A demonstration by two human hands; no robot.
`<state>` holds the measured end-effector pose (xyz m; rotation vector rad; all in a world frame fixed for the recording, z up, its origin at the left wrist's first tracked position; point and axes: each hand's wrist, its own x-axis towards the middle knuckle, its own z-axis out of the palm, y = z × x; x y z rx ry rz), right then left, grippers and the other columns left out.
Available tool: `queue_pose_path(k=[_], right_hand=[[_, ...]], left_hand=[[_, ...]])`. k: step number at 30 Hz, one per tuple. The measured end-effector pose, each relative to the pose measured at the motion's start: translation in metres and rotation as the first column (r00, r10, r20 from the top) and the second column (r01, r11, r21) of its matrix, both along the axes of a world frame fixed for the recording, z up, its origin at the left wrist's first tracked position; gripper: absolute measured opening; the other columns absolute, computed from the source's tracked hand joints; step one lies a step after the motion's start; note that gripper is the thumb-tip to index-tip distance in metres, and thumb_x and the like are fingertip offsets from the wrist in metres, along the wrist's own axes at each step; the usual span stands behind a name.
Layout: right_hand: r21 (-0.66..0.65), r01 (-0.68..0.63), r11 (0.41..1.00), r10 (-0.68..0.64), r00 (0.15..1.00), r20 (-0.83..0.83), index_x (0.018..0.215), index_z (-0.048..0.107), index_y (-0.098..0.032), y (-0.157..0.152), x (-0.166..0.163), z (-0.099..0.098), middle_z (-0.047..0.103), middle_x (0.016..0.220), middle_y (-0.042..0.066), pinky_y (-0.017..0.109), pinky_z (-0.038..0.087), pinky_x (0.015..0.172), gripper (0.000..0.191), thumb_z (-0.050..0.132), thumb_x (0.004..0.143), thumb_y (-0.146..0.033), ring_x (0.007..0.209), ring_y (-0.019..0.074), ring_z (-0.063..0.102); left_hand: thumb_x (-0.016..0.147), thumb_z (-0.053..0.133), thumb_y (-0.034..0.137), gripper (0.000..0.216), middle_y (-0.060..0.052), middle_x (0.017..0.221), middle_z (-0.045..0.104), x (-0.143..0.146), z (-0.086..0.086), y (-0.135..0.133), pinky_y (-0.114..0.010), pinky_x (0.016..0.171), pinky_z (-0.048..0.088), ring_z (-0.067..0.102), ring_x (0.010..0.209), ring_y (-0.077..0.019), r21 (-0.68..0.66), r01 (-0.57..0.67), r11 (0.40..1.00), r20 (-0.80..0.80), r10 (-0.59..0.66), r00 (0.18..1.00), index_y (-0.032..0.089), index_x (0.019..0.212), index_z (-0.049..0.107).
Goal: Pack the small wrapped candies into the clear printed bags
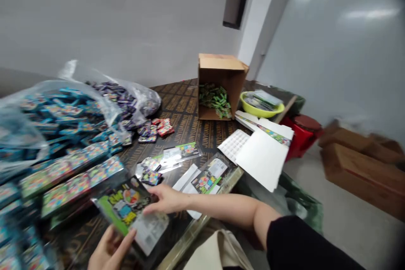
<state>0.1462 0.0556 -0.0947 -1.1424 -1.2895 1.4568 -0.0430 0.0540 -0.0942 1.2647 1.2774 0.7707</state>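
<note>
Both hands grip a clear plastic packet with a black and green printed card (pixel 125 206) in it, tilted over the near part of the table. My left hand (pixel 110 251) pinches its lower left edge between thumb and fingers. At the packet's upper right side, my right hand (pixel 167 200) has its thumb on top; its other fingers are partly hidden. Just beyond lie several small purple wrapped packs (pixel 151 176) and a flat clear bag with a printed header (pixel 182 152). Another printed black card packet (pixel 210 177) rests right of my right forearm.
Rows of small colourful boxes (pixel 82 183) and an open bag of blue packs (pixel 63 112) fill the left. An open carton (pixel 221 67) holds green pieces. White card sheets (pixel 264 156) overhang the table's right edge, near a yellow basin (pixel 261 112) and a red stool (pixel 302 133).
</note>
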Motion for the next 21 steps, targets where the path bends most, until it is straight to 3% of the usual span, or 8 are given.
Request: queue_pose_path(k=[3, 5, 7, 12, 14, 16, 18, 21], right_hand=[[0.045, 0.028, 0.999, -0.026, 0.999, -0.042, 0.095, 0.062, -0.018, -0.006, -0.006, 0.007, 0.060, 0.081, -0.001, 0.025, 0.043, 0.071, 0.054, 0.074, 0.053, -0.050, 0.079, 0.0156, 0.055], [-0.010, 0.148, 0.989, -0.146, 0.966, -0.212, 0.106, 0.059, -0.022, -0.008, -0.012, 0.016, 0.061, 0.090, 0.001, 0.027, 0.043, 0.074, 0.052, 0.059, 0.069, -0.057, 0.082, 0.0154, 0.056], [-0.084, 0.208, 0.974, -0.225, 0.915, -0.334, 0.102, 0.061, -0.020, -0.009, -0.017, 0.027, 0.063, 0.087, 0.002, 0.029, 0.044, 0.075, 0.045, 0.048, 0.077, -0.055, 0.080, 0.0158, 0.058], [-0.185, 0.273, 0.944, -0.329, 0.831, -0.449, 0.075, 0.062, -0.017, -0.015, -0.022, 0.046, 0.065, 0.069, 0.001, 0.030, 0.045, 0.075, 0.014, 0.053, 0.068, -0.025, 0.074, 0.0175, 0.062], [-0.222, 0.268, 0.938, -0.342, 0.824, -0.452, 0.069, 0.060, -0.017, -0.016, -0.020, 0.049, 0.066, 0.069, 0.001, 0.030, 0.046, 0.074, 0.012, 0.049, 0.063, -0.018, 0.072, 0.0172, 0.063], [-0.233, 0.219, 0.948, -0.304, 0.838, -0.452, 0.065, 0.058, -0.017, -0.017, -0.015, 0.051, 0.067, 0.072, 0.002, 0.031, 0.047, 0.073, 0.011, 0.048, 0.061, -0.015, 0.070, 0.0171, 0.063], [-0.192, 0.186, 0.964, -0.254, 0.863, -0.436, 0.069, 0.059, -0.018, -0.017, -0.009, 0.051, 0.068, 0.076, 0.002, 0.033, 0.047, 0.075, 0.011, 0.052, 0.062, -0.015, 0.070, 0.0171, 0.064], [0.040, 0.265, 0.963, -0.247, 0.936, -0.252, 0.078, 0.065, -0.020, -0.019, 0.001, 0.047, 0.069, 0.083, 0.004, 0.037, 0.046, 0.082, 0.012, 0.059, 0.068, -0.019, 0.080, 0.0190, 0.063]], left_hand=[[0.061, 0.070, 0.043, 0.042, -0.002, 0.091, 0.069, 0.004, 0.009, -0.001, -0.032, 0.077, 0.050, 0.062, 0.088, -0.0242, 0.052, -0.112, 0.992, 0.076, 0.108, 0.991, 0.019, 0.094, 0.058], [0.063, 0.070, 0.040, 0.040, -0.005, 0.094, 0.068, 0.010, 0.016, -0.005, -0.032, 0.080, 0.048, 0.061, 0.090, -0.0239, 0.074, -0.073, 0.995, 0.127, 0.063, 0.990, 0.016, 0.094, 0.060], [0.063, 0.070, 0.037, 0.039, -0.006, 0.095, 0.068, 0.021, 0.021, -0.013, -0.033, 0.082, 0.046, 0.061, 0.091, -0.0236, 0.043, -0.009, 0.999, 0.199, 0.000, 0.980, 0.015, 0.093, 0.061], [0.073, 0.058, 0.046, 0.037, -0.005, 0.094, 0.068, 0.040, 0.028, -0.029, -0.030, 0.077, 0.046, 0.061, 0.088, -0.0203, -0.224, -0.091, 0.970, 0.561, 0.205, 0.802, 0.016, 0.095, 0.062], [0.073, 0.057, 0.043, 0.031, -0.003, 0.079, 0.069, 0.038, 0.031, -0.025, -0.027, 0.068, 0.047, 0.063, 0.073, -0.0168, -0.339, -0.069, 0.938, 0.586, 0.268, 0.764, 0.015, 0.082, 0.065], [0.070, 0.059, 0.034, 0.021, -0.002, 0.071, 0.068, 0.032, 0.036, -0.016, -0.024, 0.059, 0.045, 0.060, 0.062, -0.0135, -0.395, -0.021, 0.918, 0.550, 0.255, 0.795, 0.015, 0.072, 0.066], [0.065, 0.061, 0.025, 0.014, -0.003, 0.072, 0.068, 0.026, 0.044, -0.007, -0.023, 0.056, 0.043, 0.060, 0.062, -0.0131, -0.353, -0.010, 0.935, 0.499, 0.198, 0.844, 0.014, 0.072, 0.067], [0.062, 0.063, 0.017, 0.014, -0.004, 0.076, 0.069, 0.021, 0.058, -0.003, -0.025, 0.067, 0.044, 0.060, 0.073, -0.0163, -0.050, -0.097, 0.994, 0.352, 0.108, 0.930, 0.016, 0.074, 0.070]])
